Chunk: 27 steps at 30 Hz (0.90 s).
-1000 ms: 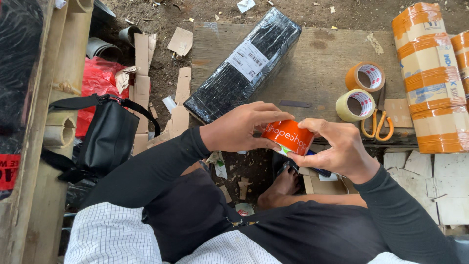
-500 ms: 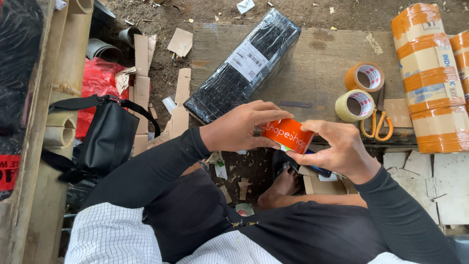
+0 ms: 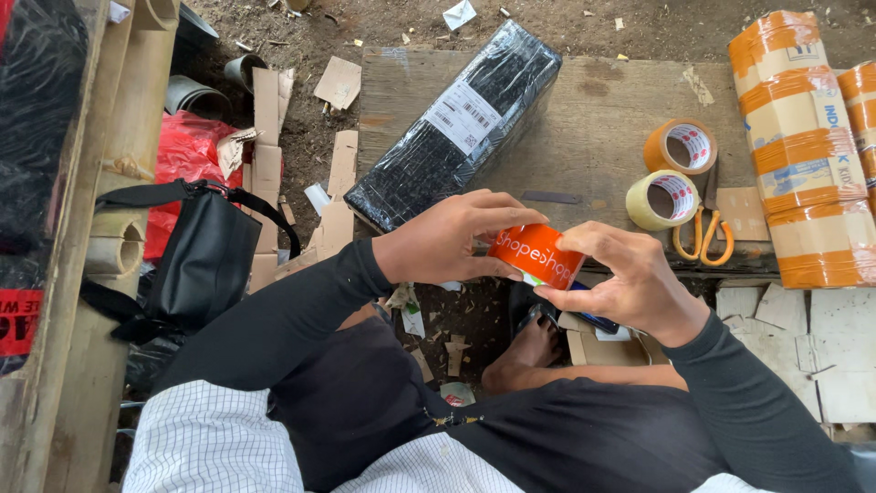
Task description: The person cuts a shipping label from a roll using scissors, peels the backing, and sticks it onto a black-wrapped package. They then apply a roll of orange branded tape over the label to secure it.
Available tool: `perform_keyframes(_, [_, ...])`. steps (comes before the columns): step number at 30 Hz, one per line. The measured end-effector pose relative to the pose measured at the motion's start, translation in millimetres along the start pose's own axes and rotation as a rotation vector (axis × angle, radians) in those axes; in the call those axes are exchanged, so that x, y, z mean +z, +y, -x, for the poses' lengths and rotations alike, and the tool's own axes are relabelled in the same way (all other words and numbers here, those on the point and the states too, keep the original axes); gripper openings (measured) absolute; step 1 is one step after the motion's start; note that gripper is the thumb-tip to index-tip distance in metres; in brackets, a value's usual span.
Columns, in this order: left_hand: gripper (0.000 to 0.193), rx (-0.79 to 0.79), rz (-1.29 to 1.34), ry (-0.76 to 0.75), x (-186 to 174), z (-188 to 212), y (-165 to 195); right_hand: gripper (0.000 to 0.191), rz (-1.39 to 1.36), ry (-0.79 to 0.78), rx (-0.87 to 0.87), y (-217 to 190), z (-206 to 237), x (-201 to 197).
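Both my hands hold an orange roll of printed tape point(image 3: 537, 256) in front of my body, just below the near edge of a wooden table point(image 3: 602, 110). My left hand point(image 3: 452, 239) grips the roll's left side with its fingers curled over the top. My right hand point(image 3: 630, 278) pinches the roll's right side and lower edge. A long package wrapped in black plastic with a white label point(image 3: 456, 128) lies diagonally on the table just beyond my left hand.
Two tape rolls point(image 3: 680, 146) point(image 3: 662, 199) and orange-handled scissors point(image 3: 703, 239) lie on the table at right. Cardboard parcels banded with orange tape point(image 3: 803, 155) stack at far right. A black bag point(image 3: 201, 260), red plastic point(image 3: 187, 151) and cardboard scraps point(image 3: 338, 82) lie at left.
My hands and the orange roll have stayed almost where they were; my fingers have shifted slightly on the roll.
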State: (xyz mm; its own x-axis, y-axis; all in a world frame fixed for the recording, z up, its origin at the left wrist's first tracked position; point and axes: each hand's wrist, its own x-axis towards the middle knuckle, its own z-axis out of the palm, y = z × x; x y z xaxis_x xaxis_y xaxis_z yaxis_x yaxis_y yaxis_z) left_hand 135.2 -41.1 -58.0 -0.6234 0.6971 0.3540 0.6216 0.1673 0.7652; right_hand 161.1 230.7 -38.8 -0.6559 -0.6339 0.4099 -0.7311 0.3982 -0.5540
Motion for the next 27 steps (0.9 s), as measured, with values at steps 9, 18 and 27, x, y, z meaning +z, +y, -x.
perform_keyframes(9, [0.066, -0.043, 0.097, -0.037, 0.8, -0.2, 2.8, 0.053, 0.011, -0.008, 0.036, -1.4, 1.6, -1.4])
perform_keyframes(18, [0.066, -0.045, 0.083, -0.051, 0.3, -3.1, 5.2, 0.056, 0.087, 0.003, 0.040, -1.1, 2.5, -2.1])
perform_keyframes(27, [0.067, -0.058, 0.097, -0.038, 1.5, 0.9, 1.2, 0.053, 0.021, 0.025, 0.096, -4.0, 0.3, -0.3])
